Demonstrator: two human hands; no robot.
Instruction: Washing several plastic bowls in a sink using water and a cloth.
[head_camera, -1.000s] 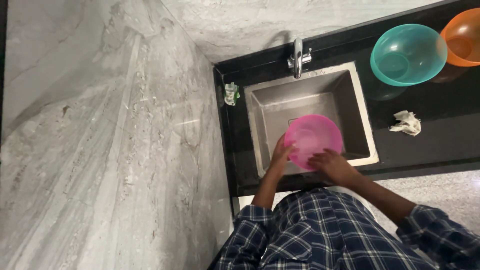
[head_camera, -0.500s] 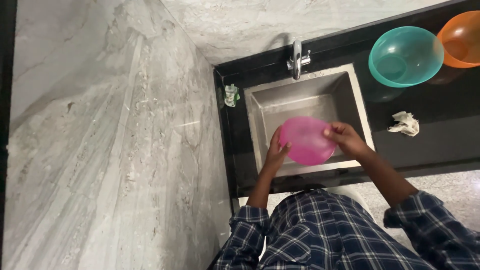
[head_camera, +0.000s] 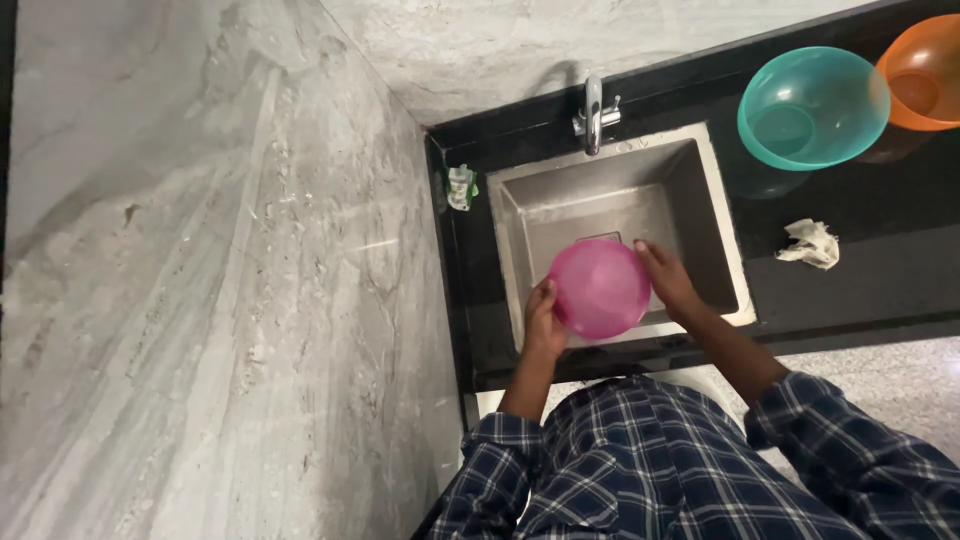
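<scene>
Pink bowl (head_camera: 600, 288) held between both hands over the near edge of a steel sink, centre of the frame.

Grey marble wall (head_camera: 200, 300) fills the whole left half and runs along the top; a black counter (head_camera: 860, 280) crosses the right side, and the square sink (head_camera: 610, 200) is sunk into it below a chrome tap (head_camera: 594, 110). At the upper right stand a teal bowl (head_camera: 812, 106) and, just beside it at the frame edge, an orange bowl (head_camera: 925, 72). The pink bowl shows its rounded underside, tilted toward the camera. The left hand (head_camera: 543, 320) grips its left rim and the right hand (head_camera: 668, 283) presses its right side, so the hands are apart, clamped on the bowl. A crumpled white cloth (head_camera: 810, 243) lies on the counter right of the sink, and a small green-and-white packet (head_camera: 461, 186) sits at the sink's upper left corner.
</scene>
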